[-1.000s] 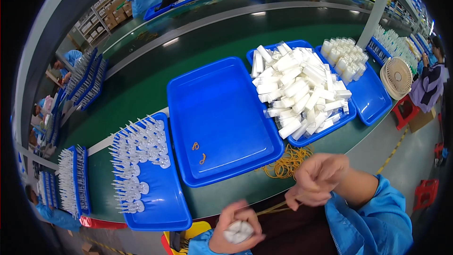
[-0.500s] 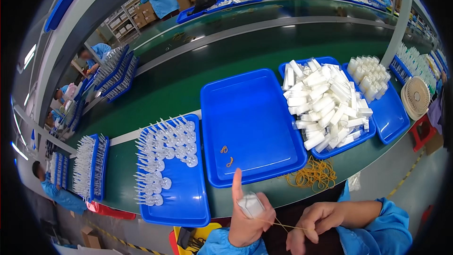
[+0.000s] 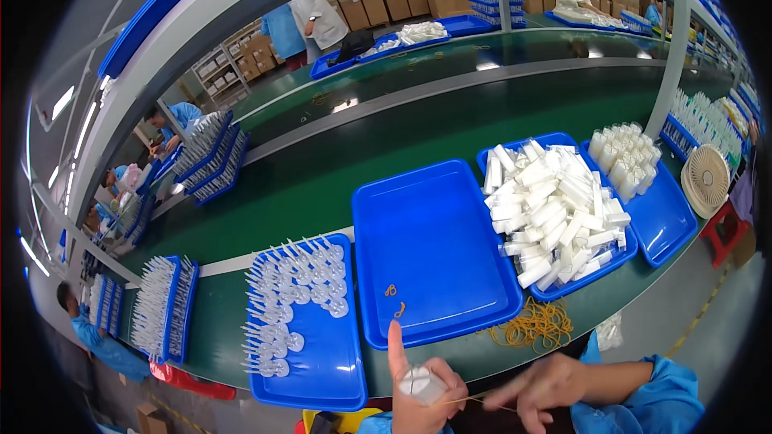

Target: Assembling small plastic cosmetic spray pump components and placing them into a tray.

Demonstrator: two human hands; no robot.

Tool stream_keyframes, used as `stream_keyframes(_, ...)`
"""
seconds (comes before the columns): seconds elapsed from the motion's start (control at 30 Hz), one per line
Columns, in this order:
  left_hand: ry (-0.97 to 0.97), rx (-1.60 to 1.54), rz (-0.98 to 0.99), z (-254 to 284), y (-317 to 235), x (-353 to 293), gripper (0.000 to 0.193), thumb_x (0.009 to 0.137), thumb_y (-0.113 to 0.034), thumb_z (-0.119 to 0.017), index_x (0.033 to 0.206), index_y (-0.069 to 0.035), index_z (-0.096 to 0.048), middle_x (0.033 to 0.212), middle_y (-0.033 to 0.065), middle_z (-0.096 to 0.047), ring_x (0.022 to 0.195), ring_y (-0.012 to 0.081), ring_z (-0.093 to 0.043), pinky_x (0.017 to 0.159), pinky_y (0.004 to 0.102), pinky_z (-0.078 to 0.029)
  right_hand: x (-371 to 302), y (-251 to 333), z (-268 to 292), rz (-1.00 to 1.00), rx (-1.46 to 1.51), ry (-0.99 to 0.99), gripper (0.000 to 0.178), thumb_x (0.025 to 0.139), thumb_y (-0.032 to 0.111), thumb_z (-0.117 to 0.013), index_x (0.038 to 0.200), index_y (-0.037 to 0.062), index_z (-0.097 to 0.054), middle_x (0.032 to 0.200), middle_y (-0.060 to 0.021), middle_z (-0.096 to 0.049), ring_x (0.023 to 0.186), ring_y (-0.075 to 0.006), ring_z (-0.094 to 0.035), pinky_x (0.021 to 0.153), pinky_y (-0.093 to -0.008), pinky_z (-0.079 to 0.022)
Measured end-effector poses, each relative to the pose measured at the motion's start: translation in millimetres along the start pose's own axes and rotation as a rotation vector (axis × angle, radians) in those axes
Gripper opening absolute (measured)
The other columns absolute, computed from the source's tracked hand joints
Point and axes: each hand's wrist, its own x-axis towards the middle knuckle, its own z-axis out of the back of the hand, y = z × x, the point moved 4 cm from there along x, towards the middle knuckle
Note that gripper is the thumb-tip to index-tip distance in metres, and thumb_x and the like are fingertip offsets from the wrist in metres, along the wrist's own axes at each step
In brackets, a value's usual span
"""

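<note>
My left hand [image 3: 414,413] is closed round a small bundle of white, clear-wrapped packets [image 3: 423,385], its index finger pointing straight up. A yellow rubber band [image 3: 476,399] runs from the bundle toward my right hand [image 3: 545,387], stretched between the two. The fingers of my right hand are partly curled and hook the band's end; their exact hold is blurred. Just beyond my left fingertip lies a blue tray [image 3: 434,249] with two small orange-yellow bands [image 3: 400,309] in it. A tangle of yellow rubber bands [image 3: 532,326] rests on the table near my right hand.
A blue tray heaped with white packets [image 3: 555,217] stands right of the middle tray. Farther right are upright white bundles [image 3: 623,157] and a beige fan [image 3: 706,179]. At left, a blue tray [image 3: 322,362] holds clear, thin-stemmed plastic pieces [image 3: 281,297]. A metal post [image 3: 674,64] rises behind.
The view has tilted, so the table sits lower in the picture. My right hand has turned and its fingers have spread; the rubber band's crossed strands now run closer together.
</note>
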Motion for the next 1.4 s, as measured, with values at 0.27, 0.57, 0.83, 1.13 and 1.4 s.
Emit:
stream_keyframes(0.27,0.313,0.963,-0.560,-31,12,-6,0.109,0.071,0.001,-0.070,0.138,0.000,0.015,0.090,0.0157,-0.060,0.072,0.0274,-0.061,0.061,0.0342,-0.049,25,19,12,-0.075,-0.965,-0.070,0.055,0.073,0.021,-0.074,0.122,0.0054,-0.054,0.098,-0.0123,-0.065,0.069,-0.0179,-0.066,0.059,-0.0246,-0.052)
stream_keyframes(0.57,0.263,1.207,-0.147,-18,25,-13,0.088,0.069,-0.016,-0.073,0.136,0.005,-0.020,0.097,0.0190,-0.057,0.082,0.0360,-0.059,0.071,0.0413,-0.049,18,-1,6,-0.160,-1.552,-0.175,0.036,0.068,0.024,-0.074,0.096,0.0080,-0.059,0.093,-0.0077,-0.056,0.071,-0.0221,-0.061,0.055,-0.0307,-0.052)
stream_keyframes(0.83,0.159,1.167,-0.266,7,-1,0,0.088,0.063,0.000,-0.068,0.138,-0.001,-0.021,0.129,0.0217,-0.036,0.117,0.0342,-0.042,0.087,0.0411,-0.046,22,11,24,-0.123,-1.515,-0.318,0.028,0.073,0.016,-0.068,0.099,0.0098,-0.058,0.094,-0.0094,-0.051,0.070,-0.0247,-0.060,0.054,-0.0327,-0.050)
stream_keyframes(1.13,-0.294,1.633,-0.323,88,-79,-13,0.039,0.069,0.003,-0.060,0.107,0.001,-0.056,0.105,0.0168,-0.056,0.093,0.0294,-0.056,0.072,0.0337,-0.047,34,-39,24,-0.134,-1.904,-0.031,0.017,0.078,0.024,-0.061,0.081,0.0121,-0.050,0.085,-0.0108,-0.043,0.050,-0.0204,-0.055,0.039,-0.0331,-0.045)
stream_keyframes(1.4,-0.282,2.051,-0.253,144,-110,-10,0.036,0.073,0.005,-0.058,0.108,-0.001,-0.056,0.104,0.0153,-0.055,0.084,0.0254,-0.056,0.065,0.0309,-0.047,43,-47,30,0.010,-1.871,-0.068,0.017,0.078,0.025,-0.059,0.080,0.0114,-0.049,0.083,-0.0110,-0.043,0.047,-0.0203,-0.055,0.039,-0.0342,-0.046)
